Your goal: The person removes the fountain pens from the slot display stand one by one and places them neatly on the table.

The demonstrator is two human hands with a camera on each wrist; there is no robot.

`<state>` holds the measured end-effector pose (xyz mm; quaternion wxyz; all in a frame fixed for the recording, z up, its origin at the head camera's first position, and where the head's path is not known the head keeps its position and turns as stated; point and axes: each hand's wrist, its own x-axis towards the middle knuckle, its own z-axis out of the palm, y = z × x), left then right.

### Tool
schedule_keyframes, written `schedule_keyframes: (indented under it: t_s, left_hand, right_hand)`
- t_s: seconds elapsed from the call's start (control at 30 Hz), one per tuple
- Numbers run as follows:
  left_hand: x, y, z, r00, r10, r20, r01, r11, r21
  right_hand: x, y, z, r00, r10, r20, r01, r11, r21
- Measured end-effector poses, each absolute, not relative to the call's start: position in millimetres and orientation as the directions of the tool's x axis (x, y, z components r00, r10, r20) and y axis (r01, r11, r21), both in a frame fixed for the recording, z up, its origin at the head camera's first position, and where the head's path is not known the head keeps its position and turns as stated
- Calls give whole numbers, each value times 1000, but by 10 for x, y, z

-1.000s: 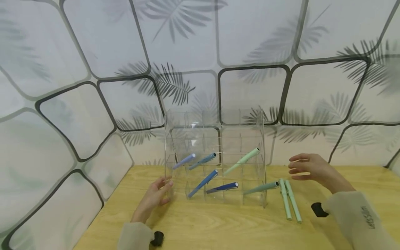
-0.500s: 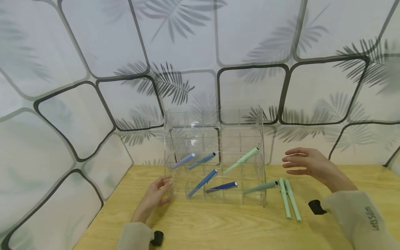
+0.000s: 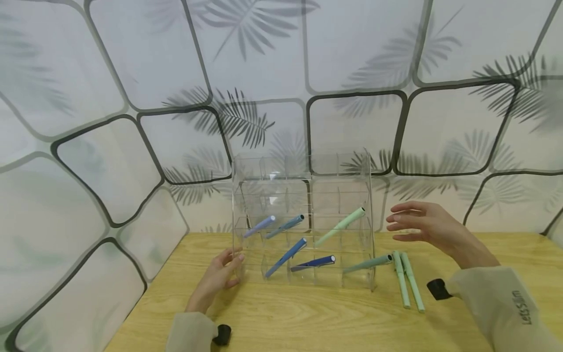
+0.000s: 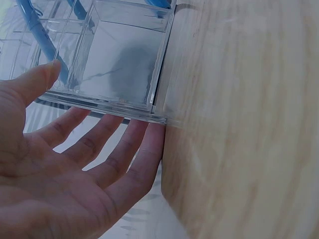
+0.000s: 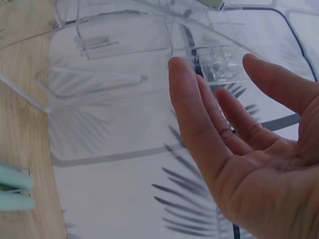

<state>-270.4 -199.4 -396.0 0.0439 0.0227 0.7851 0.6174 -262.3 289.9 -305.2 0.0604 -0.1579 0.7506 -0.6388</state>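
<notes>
A clear acrylic pen rack (image 3: 325,195) stands on the table, its compartments holding several slanted pens: a lavender pen (image 3: 259,227), a grey-blue pen (image 3: 285,227), a pale green pen (image 3: 340,227), a blue pen (image 3: 286,257), a navy pen (image 3: 313,264) and a grey-green pen (image 3: 368,264). My left hand (image 3: 216,275) holds the rack's lower left side, thumb at the front and fingers along the side wall (image 4: 124,107). Right of the rack, my right hand (image 3: 433,227) hovers with nothing in it, fingers extended and spread toward the rack.
Two mint green pens (image 3: 407,282) lie side by side on the wooden table (image 3: 281,322), right of the rack. A patterned curtain (image 3: 352,58) with leaf prints rises behind the table and along its left. A black wrist device (image 3: 439,289) sits at my right sleeve.
My right hand has moved left and slightly up, closer to the rack's right side. The left hand, the rack and the pens stay where they were.
</notes>
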Motion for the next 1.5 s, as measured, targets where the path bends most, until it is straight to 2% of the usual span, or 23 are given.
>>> schedule_keyframes:
  t_s: [0.4, 0.67, 0.97, 1.5]
  left_hand:
    - [-2699, -1990, -3954, -993, 113, -47, -21, 224, 974]
    - [-2702, -1992, -3943, -992, 120, -42, -12, 236, 972]
    - [-2699, -1990, -3940, -992, 122, -38, -9, 233, 972]
    - [-2698, -1993, -3951, -995, 90, -34, -12, 238, 971]
  right_hand:
    - [-2587, 2722, -2927, -912, -376, 162, -177, 4, -984]
    - [-2527, 2562, -2849, -919, -366, 144, -167, 32, -985]
    - [-2490, 2359, -2817, -924, -367, 107, -175, 158, -972]
    - [-2615, 2075, -2855, -926, -372, 59, -122, 147, -982]
